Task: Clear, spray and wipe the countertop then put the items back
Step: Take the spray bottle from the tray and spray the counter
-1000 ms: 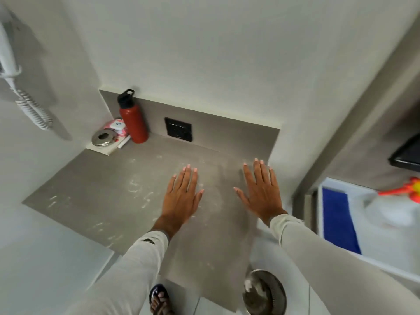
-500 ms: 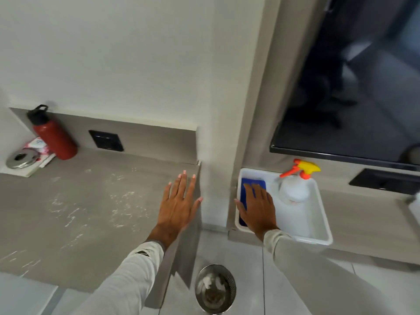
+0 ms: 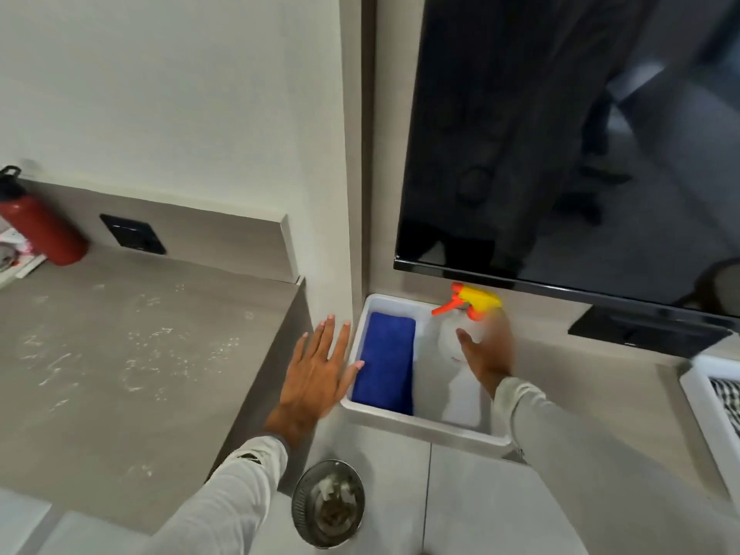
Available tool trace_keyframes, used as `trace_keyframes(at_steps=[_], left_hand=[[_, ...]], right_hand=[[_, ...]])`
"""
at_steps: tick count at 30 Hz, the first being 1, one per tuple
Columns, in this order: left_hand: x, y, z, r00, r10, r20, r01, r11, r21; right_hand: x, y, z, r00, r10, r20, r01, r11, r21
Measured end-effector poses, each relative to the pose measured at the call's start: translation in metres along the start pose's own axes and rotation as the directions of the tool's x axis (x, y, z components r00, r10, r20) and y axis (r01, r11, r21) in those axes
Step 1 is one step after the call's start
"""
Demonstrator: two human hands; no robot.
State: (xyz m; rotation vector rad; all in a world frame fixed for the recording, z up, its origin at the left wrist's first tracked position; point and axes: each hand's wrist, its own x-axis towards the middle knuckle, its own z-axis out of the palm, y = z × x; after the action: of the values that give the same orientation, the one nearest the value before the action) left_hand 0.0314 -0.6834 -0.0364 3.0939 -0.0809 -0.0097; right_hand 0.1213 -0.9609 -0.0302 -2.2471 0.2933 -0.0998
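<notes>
1. Grey stone-look surface (image 3: 120,354) is sitting off to the left of both hands, and it's looking pretty messy with white smears and crumbs all over it.
2. Left hand (image 3: 316,378) is hovering flat with fingers spread, an open grip holding nothing, right past the surface's right edge and just left of the white tub (image 3: 420,424).
3. Right hand (image 3: 486,356) is reaching into the tub, blurry, fingers loose and apart, so that grip is looking open too. It's right up against the spray bottle (image 3: 460,330), but I can't tell if it's actually touching it.
4. Spray bottle is standing in the tub, its clear body partly behind the right hand, with the orange and yellow trigger head just above the fingers.
5. Blue cloth (image 3: 386,366) is lying folded in the tub's left half, between the two hands, closer to the left thumb.
6. Red bottle (image 3: 44,230) with a black cap is standing way off to the left of the left hand, back against the backsplash by the black socket (image 3: 132,234).
7. Metal bin (image 3: 328,502) is sitting on the floor below the left wrist, and a big dark TV (image 3: 580,154) is hanging above the right hand.
</notes>
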Motion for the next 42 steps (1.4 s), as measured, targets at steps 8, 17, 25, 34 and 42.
trace_keyframes(at_steps=[8,17,25,34,42], left_hand=[[-0.019,0.022,0.0,0.997,-0.06,0.047,0.065,0.989,-0.135],[-0.052,0.01,-0.031,0.986,-0.165,-0.004,0.076,0.473,-0.878],[-0.112,-0.102,-0.039,0.836,-0.549,0.012,0.128,0.173,-0.977],[-0.159,-0.175,-0.012,0.933,-0.19,0.305,0.327,0.096,-0.94],[-0.142,-0.143,0.0,0.924,-0.043,0.38,0.382,0.082,-0.92]], right_hand=[[-0.007,0.006,0.004,0.91,-0.404,0.09,0.414,0.888,-0.198],[-0.077,-0.141,0.047,0.476,-0.879,-0.001,0.872,0.472,-0.132],[-0.169,-0.248,0.154,0.584,-0.78,0.227,0.723,0.626,0.291],[-0.211,-0.233,0.248,0.749,-0.339,0.57,0.272,0.941,0.202],[-0.191,-0.206,0.227,0.842,-0.358,0.404,0.408,0.912,-0.041]])
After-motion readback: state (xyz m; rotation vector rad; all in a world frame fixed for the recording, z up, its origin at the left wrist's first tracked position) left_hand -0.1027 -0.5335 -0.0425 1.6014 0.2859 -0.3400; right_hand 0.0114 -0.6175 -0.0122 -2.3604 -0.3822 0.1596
